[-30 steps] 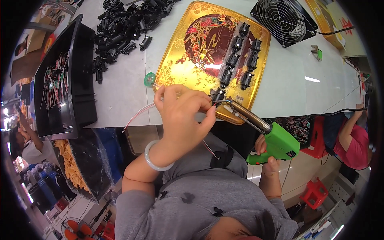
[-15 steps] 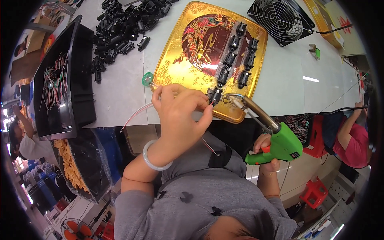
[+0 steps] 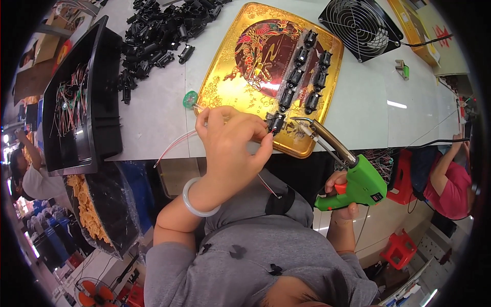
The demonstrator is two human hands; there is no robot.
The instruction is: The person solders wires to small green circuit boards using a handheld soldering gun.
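My left hand is closed in a pinch on thin wires, its thumb and forefinger at the lower edge of a small black cylindrical part. That part sits near the front edge of a gold tray-like lid. A green disc on thin leads sticks out beyond the hand. My right hand grips a green soldering gun by its handle, near the red trigger. The gun's bent tip points left, just right of the black part, with a slight gap. The pinched wire ends are mostly hidden by my fingers.
Several matching black parts stand in two rows on the lid. A heap of them lies at the back left. A black bin with wires is at left. A black fan stands back right; another person sits far right.
The soldering gun's tip has drawn slightly right, away from the black part. My left hand keeps nearly the same place and pinch.
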